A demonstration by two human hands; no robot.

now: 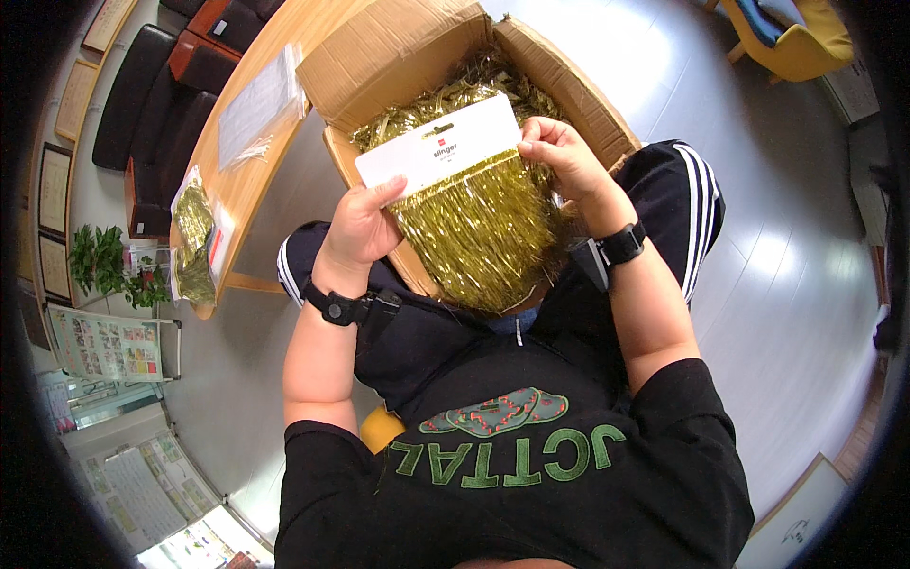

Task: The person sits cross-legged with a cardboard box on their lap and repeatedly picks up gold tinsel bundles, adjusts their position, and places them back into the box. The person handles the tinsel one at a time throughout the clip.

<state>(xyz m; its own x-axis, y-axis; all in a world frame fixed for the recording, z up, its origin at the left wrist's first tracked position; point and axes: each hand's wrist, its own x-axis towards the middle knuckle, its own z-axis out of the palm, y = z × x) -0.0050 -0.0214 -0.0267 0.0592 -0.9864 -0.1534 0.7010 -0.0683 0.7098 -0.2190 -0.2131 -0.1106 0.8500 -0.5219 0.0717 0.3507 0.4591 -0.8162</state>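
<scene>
A white header card (pixel 441 142) with printing and a hanger slot spans the space between my hands. From its lower edge hangs gold tinsel fringe garland (pixel 483 227), fanned out towards my lap. My left hand (pixel 366 224) grips the card's lower left corner, thumb on top. At the card's right end, my right hand (pixel 565 160) pinches the edge between thumb and fingers. Behind and below the card, an open cardboard box (pixel 391 60) holds more gold tinsel (pixel 419 107). The tinsel and card hide much of the box's inside.
To the left stands a wooden table (pixel 249 192). On it lie clear plastic bags (pixel 259 107), white ties (pixel 254 149) and a bagged gold tinsel piece (pixel 193 242). A yellow chair (pixel 803 43) is at the upper right, and a black sofa (pixel 135 99) at the upper left.
</scene>
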